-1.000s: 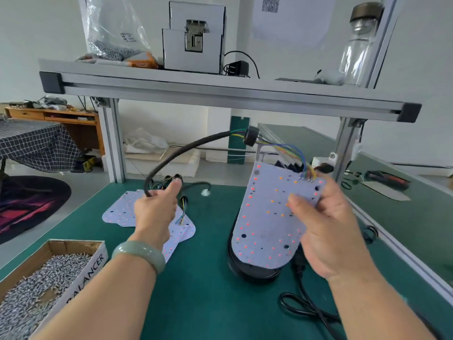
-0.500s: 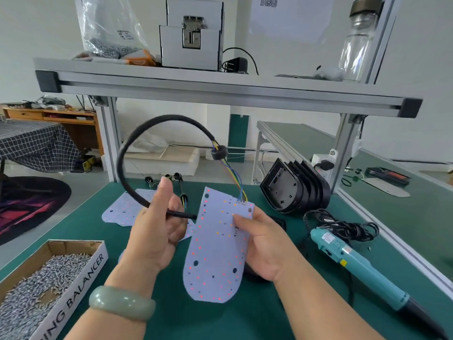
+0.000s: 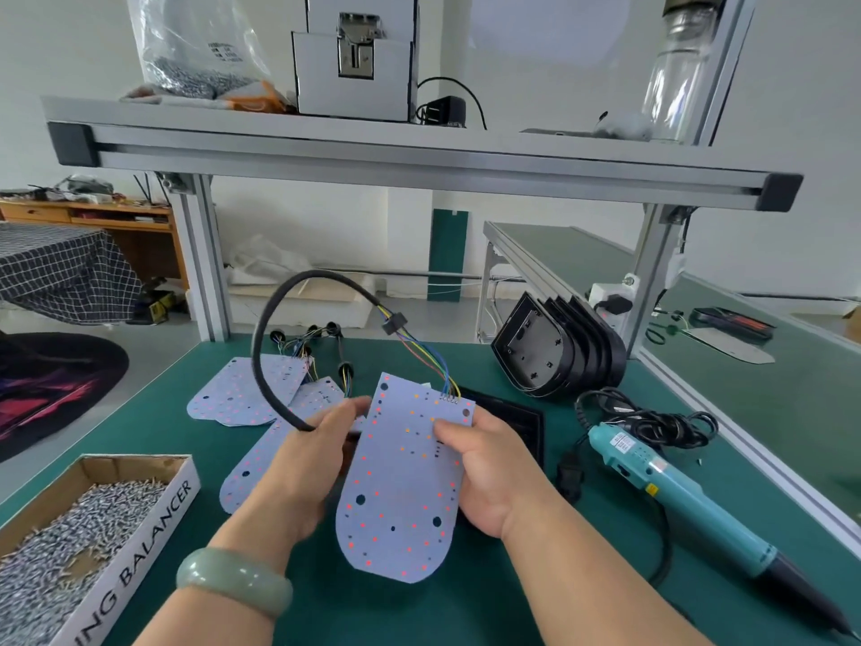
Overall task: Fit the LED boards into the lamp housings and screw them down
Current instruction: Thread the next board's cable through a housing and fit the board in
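Green bench (image 3: 466, 613) holds one screwdriver (image 3: 675, 496); left hand (image 3: 298, 473) grips one cable (image 3: 261, 347), right hand (image 3: 494, 477) pinches one LED board (image 3: 400, 496).

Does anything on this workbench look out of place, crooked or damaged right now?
Nothing looks damaged or spilled. The spare pale LED boards lie overlapped and askew on the green mat, their wires bunched together, and the teal electric screwdriver has its black power cord in a loose tangle.
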`<state>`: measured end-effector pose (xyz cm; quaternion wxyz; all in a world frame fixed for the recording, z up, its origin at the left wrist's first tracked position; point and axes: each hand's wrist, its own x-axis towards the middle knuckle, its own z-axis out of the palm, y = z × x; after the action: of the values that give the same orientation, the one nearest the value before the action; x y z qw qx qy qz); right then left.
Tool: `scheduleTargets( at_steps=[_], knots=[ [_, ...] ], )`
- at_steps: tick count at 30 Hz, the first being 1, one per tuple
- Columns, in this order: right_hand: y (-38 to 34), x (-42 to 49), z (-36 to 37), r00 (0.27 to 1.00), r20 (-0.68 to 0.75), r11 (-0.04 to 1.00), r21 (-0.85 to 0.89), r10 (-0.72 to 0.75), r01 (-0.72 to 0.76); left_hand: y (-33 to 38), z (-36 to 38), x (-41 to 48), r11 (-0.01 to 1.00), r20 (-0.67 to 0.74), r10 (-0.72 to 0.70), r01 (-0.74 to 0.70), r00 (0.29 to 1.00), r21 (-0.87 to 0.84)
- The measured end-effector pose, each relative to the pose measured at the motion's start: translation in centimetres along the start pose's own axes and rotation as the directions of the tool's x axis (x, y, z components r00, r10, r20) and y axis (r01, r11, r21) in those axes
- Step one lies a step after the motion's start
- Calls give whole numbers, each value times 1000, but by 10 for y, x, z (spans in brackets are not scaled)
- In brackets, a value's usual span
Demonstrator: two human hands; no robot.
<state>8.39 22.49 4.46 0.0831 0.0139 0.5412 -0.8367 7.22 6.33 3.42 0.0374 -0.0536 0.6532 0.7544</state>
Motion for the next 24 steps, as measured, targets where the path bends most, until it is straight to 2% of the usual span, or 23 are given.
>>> scheduleTargets(
  at_steps=[2, 4, 6, 7, 8, 9, 10, 11, 13, 15, 16, 19, 21, 24],
  knots=[
    [4, 1, 4, 998, -61, 998, -68, 12, -16, -5, -1, -5, 990, 108, -120, 127, 987, -62],
    [6, 3, 7, 992, -118, 993, -106, 41, -53, -7, 0, -8, 988, 182, -135, 146, 974, -51],
    [7, 0, 8, 988, -156, 975, -223, -14, -22, -7, 2, -10, 994, 141, -99, 105, 985, -40],
    [5, 0, 5, 973, -193, 924, -380, -128, 47, -8, 2, -9, 996, 88, -69, 73, 994, -44],
    [2, -2, -2, 926, -236, 806, -581, -294, 108, -8, 2, -7, 998, 34, -34, 36, 999, -55],
    [-2, -3, -13, 837, -269, 640, -759, -476, 120, -6, 1, -6, 997, -2, 6, -6, 1000, -81],
    [-6, -6, -25, 742, -274, 484, -871, -612, 78, -4, -1, -6, 991, -23, 50, -52, 999, -120],
    [-10, -10, -38, 699, -281, 386, -923, -657, -8, -1, -3, -6, 982, -42, 93, -99, 995, -160],
    [-12, -14, -60, 769, -379, 328, -916, -515, -232, 1, -6, -6, 957, -54, 164, -172, 985, -235],
    [-7, -14, -72, 834, -432, 269, -896, -344, -353, 3, -6, -6, 938, -12, 195, -191, 981, -289],
    [-5, -13, -75, 840, -433, 214, -900, -327, -381, 2, -6, -6, 933, 11, 201, -188, 980, -309],
    [-6, -11, -78, 824, -419, 78, -903, -380, -423, 1, -3, -8, 912, 60, 233, -197, 971, -359],
    [-7, -10, -80, 805, -437, 85, -893, -402, -442, 1, 0, -9, 886, 67, 271, -221, 960, -406],
    [-7, -11, -80, 788, -427, 166, -903, -444, -396, 3, 3, -11, 851, 84, 300, -227, 950, -473]
  ],
)
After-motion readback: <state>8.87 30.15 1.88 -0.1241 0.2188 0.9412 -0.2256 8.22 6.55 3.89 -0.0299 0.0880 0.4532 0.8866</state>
